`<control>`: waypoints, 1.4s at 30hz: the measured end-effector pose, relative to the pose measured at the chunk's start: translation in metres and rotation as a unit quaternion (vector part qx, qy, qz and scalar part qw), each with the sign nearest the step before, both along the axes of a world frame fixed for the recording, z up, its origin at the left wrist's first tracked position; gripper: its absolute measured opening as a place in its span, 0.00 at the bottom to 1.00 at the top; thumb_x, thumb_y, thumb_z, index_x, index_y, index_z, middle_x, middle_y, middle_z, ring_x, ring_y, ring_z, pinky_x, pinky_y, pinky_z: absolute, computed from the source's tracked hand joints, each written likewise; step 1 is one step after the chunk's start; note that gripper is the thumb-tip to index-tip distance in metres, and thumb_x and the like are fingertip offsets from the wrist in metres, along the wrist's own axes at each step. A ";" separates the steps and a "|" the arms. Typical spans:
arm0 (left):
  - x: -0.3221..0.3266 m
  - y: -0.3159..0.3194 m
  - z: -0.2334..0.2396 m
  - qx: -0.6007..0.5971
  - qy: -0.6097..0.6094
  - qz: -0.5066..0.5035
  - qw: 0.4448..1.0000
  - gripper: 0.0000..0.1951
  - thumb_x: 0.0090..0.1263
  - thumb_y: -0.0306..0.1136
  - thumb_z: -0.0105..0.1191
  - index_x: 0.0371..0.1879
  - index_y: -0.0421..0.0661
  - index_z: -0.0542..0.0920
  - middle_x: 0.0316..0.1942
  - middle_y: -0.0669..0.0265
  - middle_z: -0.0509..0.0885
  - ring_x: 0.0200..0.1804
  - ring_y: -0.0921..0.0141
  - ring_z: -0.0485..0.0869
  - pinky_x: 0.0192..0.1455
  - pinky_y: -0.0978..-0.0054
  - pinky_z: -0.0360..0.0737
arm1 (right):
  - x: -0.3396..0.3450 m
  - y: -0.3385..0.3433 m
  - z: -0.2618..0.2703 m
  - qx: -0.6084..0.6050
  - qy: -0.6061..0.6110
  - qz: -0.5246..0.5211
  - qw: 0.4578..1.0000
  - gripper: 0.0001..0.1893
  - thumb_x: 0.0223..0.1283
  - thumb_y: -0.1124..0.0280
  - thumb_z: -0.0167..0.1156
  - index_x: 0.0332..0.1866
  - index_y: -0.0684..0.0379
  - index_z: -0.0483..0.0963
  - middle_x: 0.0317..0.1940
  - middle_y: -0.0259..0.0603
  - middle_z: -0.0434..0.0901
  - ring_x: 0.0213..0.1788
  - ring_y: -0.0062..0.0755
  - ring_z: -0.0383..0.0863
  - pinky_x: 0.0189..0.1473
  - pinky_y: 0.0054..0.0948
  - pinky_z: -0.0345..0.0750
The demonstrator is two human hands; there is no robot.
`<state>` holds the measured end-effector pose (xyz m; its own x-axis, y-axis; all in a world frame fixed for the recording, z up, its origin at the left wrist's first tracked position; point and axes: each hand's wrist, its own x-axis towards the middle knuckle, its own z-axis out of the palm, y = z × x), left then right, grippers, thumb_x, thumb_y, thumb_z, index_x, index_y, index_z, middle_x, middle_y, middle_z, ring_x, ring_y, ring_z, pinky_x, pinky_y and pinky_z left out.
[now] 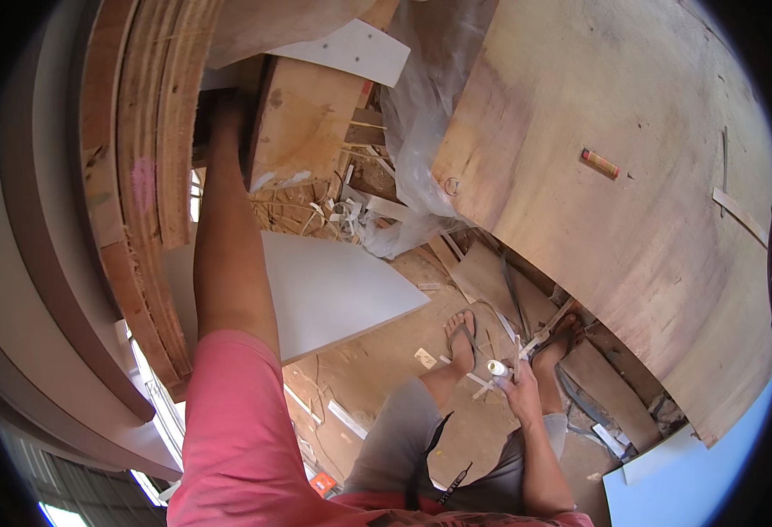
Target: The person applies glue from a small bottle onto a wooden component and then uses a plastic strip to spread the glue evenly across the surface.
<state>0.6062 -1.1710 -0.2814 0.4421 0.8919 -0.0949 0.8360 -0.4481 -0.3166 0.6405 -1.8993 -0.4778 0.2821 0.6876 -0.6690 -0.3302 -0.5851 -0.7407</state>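
My left arm reaches up the left side of the view, and my left hand (226, 109) is in deep shadow beside an upright plywood panel (307, 118). What its fingers do cannot be made out. Low in front of me, my right hand (523, 394) is closed on a small white bottle (498, 369) and a thin, light strip (517, 349). A white-faced board (339, 283) lies under the left forearm. Stacked plywood edges (155, 132) stand to the left of that arm.
A large plywood sheet (577, 217) at the right carries a small red and yellow tube (600, 163). Clear plastic sheeting (419, 145) hangs along its edge. Offcuts, strips and cables litter the floor around my sandalled feet. An orange item (322, 484) lies low down.
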 end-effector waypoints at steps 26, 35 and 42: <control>-0.021 -0.086 0.027 0.064 -0.309 0.081 0.945 0.30 0.64 0.53 0.49 0.59 0.43 0.72 0.55 0.53 0.76 0.49 0.58 0.78 0.50 0.58 0.76 | 0.001 0.002 -0.007 0.008 0.027 -0.040 0.999 0.20 0.48 0.72 0.65 0.48 0.64 0.72 0.40 0.40 0.76 0.44 0.31 0.75 0.49 0.28 0.72; -0.038 -0.115 0.030 0.042 -0.308 0.091 0.946 0.30 0.64 0.53 0.49 0.57 0.42 0.73 0.54 0.52 0.76 0.49 0.57 0.78 0.50 0.58 0.76 | 0.001 0.002 -0.010 0.004 0.015 -0.018 1.000 0.19 0.50 0.71 0.65 0.49 0.63 0.72 0.39 0.36 0.76 0.43 0.27 0.74 0.47 0.27 0.72; -0.040 -0.096 0.043 0.068 -0.281 0.071 0.955 0.30 0.63 0.53 0.49 0.56 0.42 0.73 0.53 0.51 0.77 0.49 0.56 0.79 0.50 0.58 0.76 | -0.003 -0.003 -0.010 0.008 0.029 -0.028 0.999 0.20 0.50 0.73 0.65 0.50 0.63 0.72 0.39 0.35 0.76 0.43 0.26 0.74 0.48 0.26 0.72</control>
<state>0.5663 -1.2667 -0.2382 0.2631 0.9336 0.2434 0.9400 -0.3048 0.1530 0.6379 -1.9025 -0.4882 0.2817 0.6827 -0.6742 -0.4054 -0.5522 -0.7285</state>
